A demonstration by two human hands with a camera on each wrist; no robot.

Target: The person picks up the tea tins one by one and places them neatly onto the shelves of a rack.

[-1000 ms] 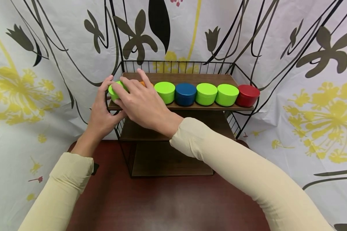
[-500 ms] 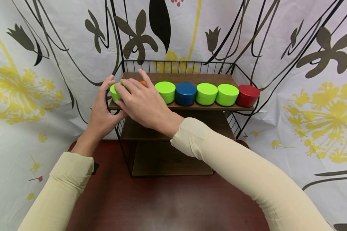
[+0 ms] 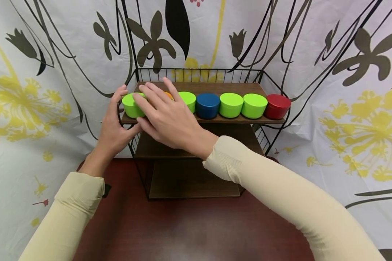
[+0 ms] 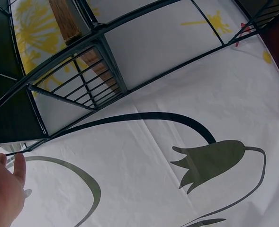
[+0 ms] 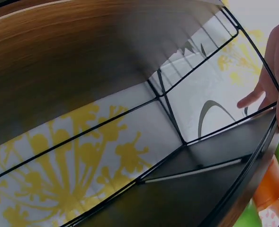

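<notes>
In the head view my right hand (image 3: 170, 114) is over the left part of the top shelf (image 3: 199, 88), fingers extended. Its fingertips lie at the right side of the leftmost lime-green round container (image 3: 133, 106). Behind those fingers an orange container (image 3: 167, 95) is mostly hidden. My left hand (image 3: 114, 123) holds the left end of the wire rack (image 3: 199, 69), thumb at the shelf's front edge and fingers up along the side. To the right stand a green container (image 3: 187, 100), a blue one (image 3: 207, 106), two more greens and a red one (image 3: 277, 106).
Below are a middle shelf (image 3: 215, 139) and a lower shelf (image 3: 196, 179), both brown. The rack stands on a dark red table (image 3: 189, 224). Floral-patterned white cloth (image 3: 346, 119) surrounds it on the back and sides.
My right hand has shifted slightly right and its fingers have straightened off the leftmost green container, so more of that container shows. My left hand stays in place.
</notes>
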